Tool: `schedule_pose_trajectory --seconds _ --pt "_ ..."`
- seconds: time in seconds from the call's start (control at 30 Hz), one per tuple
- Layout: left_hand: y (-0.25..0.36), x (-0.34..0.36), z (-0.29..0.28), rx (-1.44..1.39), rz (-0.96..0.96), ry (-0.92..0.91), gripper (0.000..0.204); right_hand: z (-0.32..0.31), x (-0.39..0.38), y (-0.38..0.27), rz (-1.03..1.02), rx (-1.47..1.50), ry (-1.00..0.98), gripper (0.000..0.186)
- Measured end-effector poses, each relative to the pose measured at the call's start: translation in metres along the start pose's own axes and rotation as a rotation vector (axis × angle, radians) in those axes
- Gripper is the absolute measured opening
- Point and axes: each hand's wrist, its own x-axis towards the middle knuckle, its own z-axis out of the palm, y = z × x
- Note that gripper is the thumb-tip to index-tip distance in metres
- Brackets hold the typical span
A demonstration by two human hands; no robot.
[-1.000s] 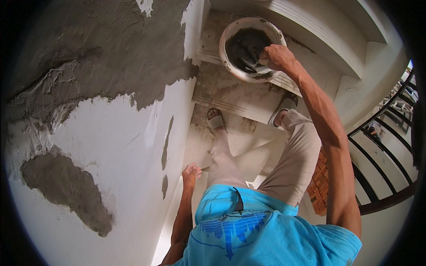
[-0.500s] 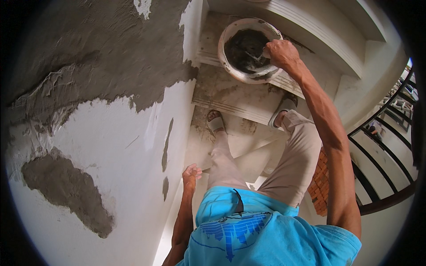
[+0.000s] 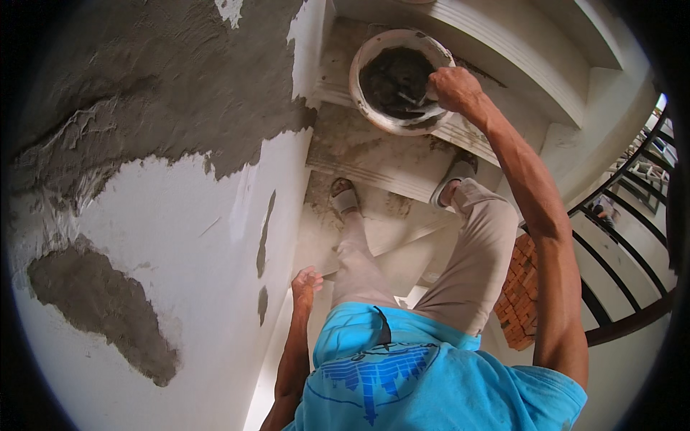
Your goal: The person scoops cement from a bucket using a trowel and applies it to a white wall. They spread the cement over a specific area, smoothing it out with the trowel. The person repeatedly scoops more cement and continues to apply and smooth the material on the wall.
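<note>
A round, pale bucket (image 3: pixel 356 90) smeared with dried mortar stands on a step ahead of me. Wet grey mortar (image 3: pixel 392 77) fills its lower part. At the bucket's right rim my right hand (image 3: pixel 455 87) is closed round a trowel, whose handle the fingers hide. Part of the trowel blade (image 3: pixel 408 98) shows, pale against the mortar. My left hand (image 3: pixel 307 280) hangs low beside the left wall, with its fingers curled. Whatever those fingers hold, if anything, I cannot make out.
The white wall (image 3: pixel 194 251) on the left carries rough grey plaster (image 3: pixel 172 86) and a lower separate patch (image 3: pixel 108 312). My sandalled feet are on the stained stairs (image 3: pixel 374 154). To the right are a black railing (image 3: pixel 625 269) and stacked red bricks (image 3: pixel 519 294).
The right hand and trowel have shifted very slightly at the bucket's right side. The whole view has drifted a little; the left hand stays low by the wall.
</note>
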Motion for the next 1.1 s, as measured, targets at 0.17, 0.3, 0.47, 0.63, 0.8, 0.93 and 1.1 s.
schedule_pose_trajectory --seconds 0.17,0.3,0.47,0.63,0.8,0.93,1.1 --pt "0.002 0.001 0.002 0.001 -0.003 0.007 0.037 0.001 0.000 -0.013 0.072 0.002 0.043 0.009" --pt "0.005 0.002 0.001 -0.009 0.001 0.011 0.037 0.007 0.003 -0.012 -0.014 -0.006 0.022 0.009" --pt "0.001 0.001 0.000 -0.014 -0.002 0.014 0.038 0.023 -0.002 -0.010 -0.004 0.106 0.122 0.010" --pt "-0.005 0.000 0.001 -0.012 0.015 0.011 0.039 0.012 0.002 -0.015 0.028 0.124 0.122 0.014" --pt "0.000 0.001 0.000 -0.008 0.017 0.007 0.037 0.014 0.011 -0.012 -0.050 0.030 -0.028 0.019" --pt "0.000 -0.001 -0.001 -0.004 0.000 0.027 0.037 0.011 0.009 -0.001 0.024 0.136 0.057 0.023" --pt "-0.006 0.000 -0.003 0.002 -0.021 0.031 0.038 0.014 0.012 0.009 0.077 0.071 -0.018 0.026"
